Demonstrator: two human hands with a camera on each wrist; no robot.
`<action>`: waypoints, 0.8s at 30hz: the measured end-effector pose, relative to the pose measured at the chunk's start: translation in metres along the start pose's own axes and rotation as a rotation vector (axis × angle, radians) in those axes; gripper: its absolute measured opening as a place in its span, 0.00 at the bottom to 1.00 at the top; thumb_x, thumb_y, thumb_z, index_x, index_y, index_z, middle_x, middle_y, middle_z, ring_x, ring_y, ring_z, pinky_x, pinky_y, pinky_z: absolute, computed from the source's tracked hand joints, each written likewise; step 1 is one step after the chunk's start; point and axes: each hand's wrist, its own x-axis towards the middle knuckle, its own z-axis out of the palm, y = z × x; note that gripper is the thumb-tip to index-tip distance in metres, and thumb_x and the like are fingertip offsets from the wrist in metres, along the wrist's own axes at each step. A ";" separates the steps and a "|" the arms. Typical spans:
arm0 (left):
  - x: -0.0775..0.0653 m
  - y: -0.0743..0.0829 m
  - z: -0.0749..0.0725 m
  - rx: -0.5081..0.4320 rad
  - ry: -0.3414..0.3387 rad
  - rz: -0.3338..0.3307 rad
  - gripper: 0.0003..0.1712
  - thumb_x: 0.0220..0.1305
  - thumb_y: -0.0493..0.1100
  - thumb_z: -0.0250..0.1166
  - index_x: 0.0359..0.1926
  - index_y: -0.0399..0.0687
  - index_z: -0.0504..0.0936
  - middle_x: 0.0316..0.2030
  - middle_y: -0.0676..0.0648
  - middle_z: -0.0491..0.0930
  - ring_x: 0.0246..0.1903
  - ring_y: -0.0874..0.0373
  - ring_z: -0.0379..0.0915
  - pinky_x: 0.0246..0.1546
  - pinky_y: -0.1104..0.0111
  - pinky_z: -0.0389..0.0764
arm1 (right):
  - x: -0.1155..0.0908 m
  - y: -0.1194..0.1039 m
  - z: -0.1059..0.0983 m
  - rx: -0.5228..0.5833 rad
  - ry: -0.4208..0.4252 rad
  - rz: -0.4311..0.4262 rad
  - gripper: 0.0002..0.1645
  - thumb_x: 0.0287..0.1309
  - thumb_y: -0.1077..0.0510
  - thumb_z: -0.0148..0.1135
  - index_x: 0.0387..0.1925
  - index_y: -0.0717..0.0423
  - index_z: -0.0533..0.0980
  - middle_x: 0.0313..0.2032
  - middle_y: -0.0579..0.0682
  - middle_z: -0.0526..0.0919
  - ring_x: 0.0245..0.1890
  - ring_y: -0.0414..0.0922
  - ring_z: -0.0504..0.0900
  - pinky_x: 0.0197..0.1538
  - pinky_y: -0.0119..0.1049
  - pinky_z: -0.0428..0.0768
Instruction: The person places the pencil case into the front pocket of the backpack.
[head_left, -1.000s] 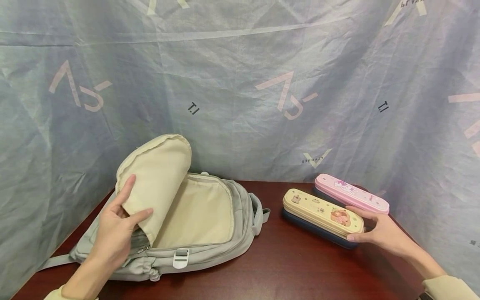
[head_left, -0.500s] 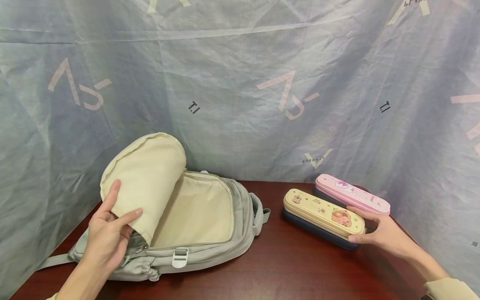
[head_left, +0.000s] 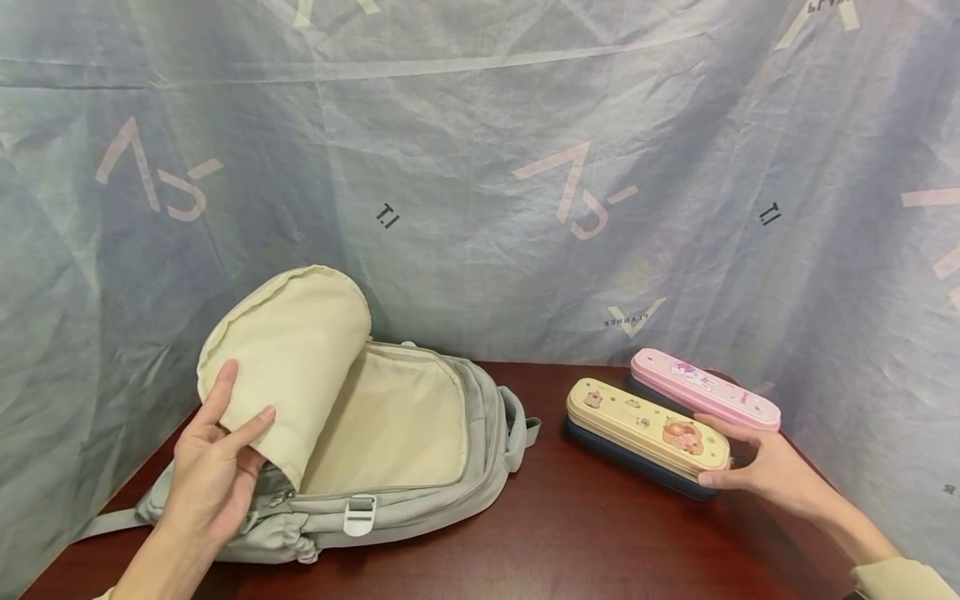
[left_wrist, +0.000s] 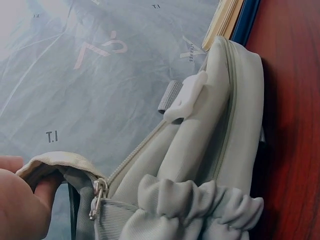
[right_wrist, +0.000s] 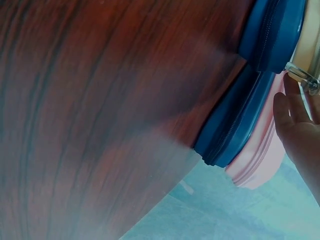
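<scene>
A light grey backpack [head_left: 487, 467] lies on the table at the left of the head view, its cream-lined flap [head_left: 288, 358] folded up. My left hand [head_left: 206, 479] holds the flap's edge, with thumb and a finger over the cream side and the other fingers behind. On the right, a yellow pencil case [head_left: 626, 417] with cartoon prints rests on a navy pencil case [head_left: 637, 458]. My right hand [head_left: 776, 475] grips the yellow case's near right end between thumb and fingers. In the right wrist view, a metal zipper pull [right_wrist: 300, 73] hangs beside the fingers.
Behind the yellow case, a pink pencil case [head_left: 701, 386] sits on another dark blue case [right_wrist: 232, 120]. The dark red table [head_left: 525, 542] ends at a grey printed cloth [head_left: 465, 167] behind and on both sides. A strap [head_left: 112, 522] trails from the backpack.
My left hand has drawn the flap further left and lower, widening the backpack's opening, and is nearly still over the last half second. My right hand stays at the yellow pencil case.
</scene>
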 end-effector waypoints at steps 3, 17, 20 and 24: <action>0.000 0.001 0.001 0.020 0.010 0.005 0.50 0.74 0.19 0.52 0.85 0.65 0.53 0.84 0.56 0.34 0.65 0.64 0.73 0.57 0.69 0.82 | 0.001 -0.001 -0.001 0.002 -0.009 0.016 0.51 0.49 0.61 0.86 0.73 0.67 0.71 0.61 0.64 0.80 0.48 0.35 0.82 0.46 0.25 0.82; -0.001 0.001 0.009 0.262 0.022 0.067 0.56 0.68 0.15 0.58 0.85 0.63 0.53 0.84 0.58 0.35 0.66 0.72 0.68 0.53 0.71 0.85 | 0.005 -0.002 0.001 0.029 -0.024 0.012 0.51 0.49 0.62 0.85 0.72 0.69 0.71 0.58 0.66 0.81 0.44 0.38 0.84 0.43 0.29 0.85; -0.001 0.000 0.012 0.330 0.034 0.095 0.57 0.65 0.14 0.60 0.84 0.62 0.55 0.84 0.55 0.38 0.69 0.71 0.65 0.55 0.72 0.83 | 0.005 -0.002 0.001 0.040 -0.025 0.016 0.51 0.49 0.62 0.85 0.72 0.69 0.71 0.58 0.66 0.81 0.45 0.38 0.84 0.43 0.29 0.84; -0.001 -0.001 0.015 0.409 0.053 0.149 0.58 0.61 0.13 0.63 0.83 0.57 0.57 0.84 0.55 0.43 0.74 0.67 0.59 0.57 0.75 0.79 | 0.004 -0.001 0.000 0.019 -0.021 0.019 0.51 0.49 0.61 0.86 0.72 0.69 0.71 0.58 0.65 0.81 0.45 0.38 0.83 0.44 0.28 0.83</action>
